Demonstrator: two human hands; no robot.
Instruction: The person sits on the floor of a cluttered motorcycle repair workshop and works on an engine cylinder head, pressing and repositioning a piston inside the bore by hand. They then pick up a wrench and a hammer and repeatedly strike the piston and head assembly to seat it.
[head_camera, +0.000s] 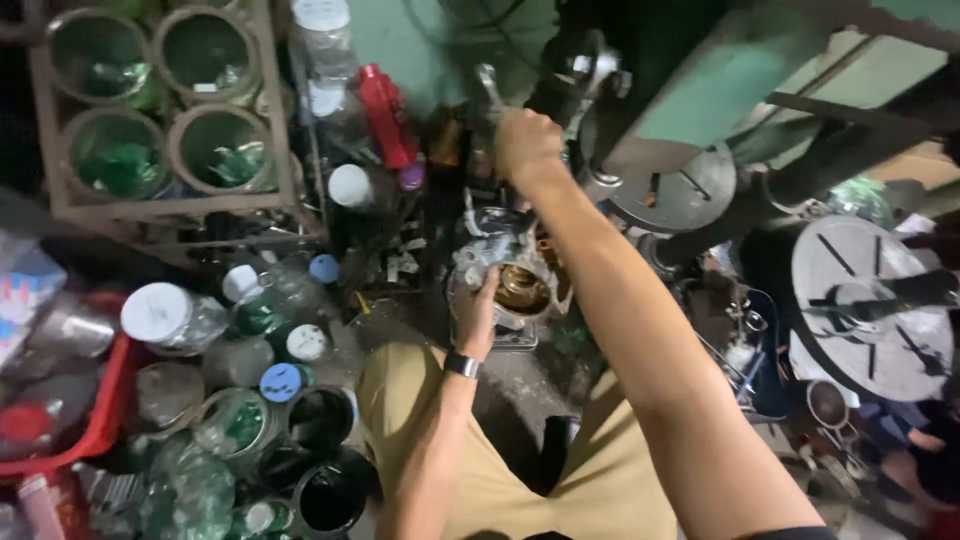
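The left hand (474, 318) is cupping and steadying a metal housing (508, 272) sitting on the cluttered floor between the knees, while the right hand (526, 143) is fisting around a wrench (489, 88) above it. A fastener is probably being turned; continuing calls for a firm brace. Jars (222, 150) and a red bottle (383, 112) are standing nearby.

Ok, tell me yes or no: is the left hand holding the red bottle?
No. The left hand rests on the grey metal housing on the floor, while the red bottle stands apart, further back among the clear bottles.
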